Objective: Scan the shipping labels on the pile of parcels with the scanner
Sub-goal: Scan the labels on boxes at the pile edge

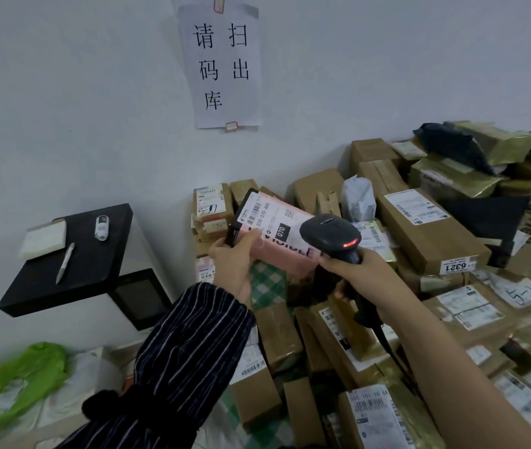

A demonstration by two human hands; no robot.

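Observation:
My left hand (235, 264) grips a pink box (285, 254) by its near left end and holds it up above the pile. A white shipping label (269, 218) with barcodes covers the box's upper face. My right hand (351, 270) is wrapped round the handle of a black handheld scanner (332, 234). The scanner's head sits right next to the label's right end, with a red light glowing on its back. A black cable runs down from the handle. The pile of brown cardboard parcels (429, 234) fills the right side.
A black tray-like shelf (73, 264) on the left carries a white pen (64, 262), a notepad (43, 238) and a small white bottle (101, 226). A paper sign (222, 63) hangs on the wall. A green plastic bag (21, 377) lies lower left.

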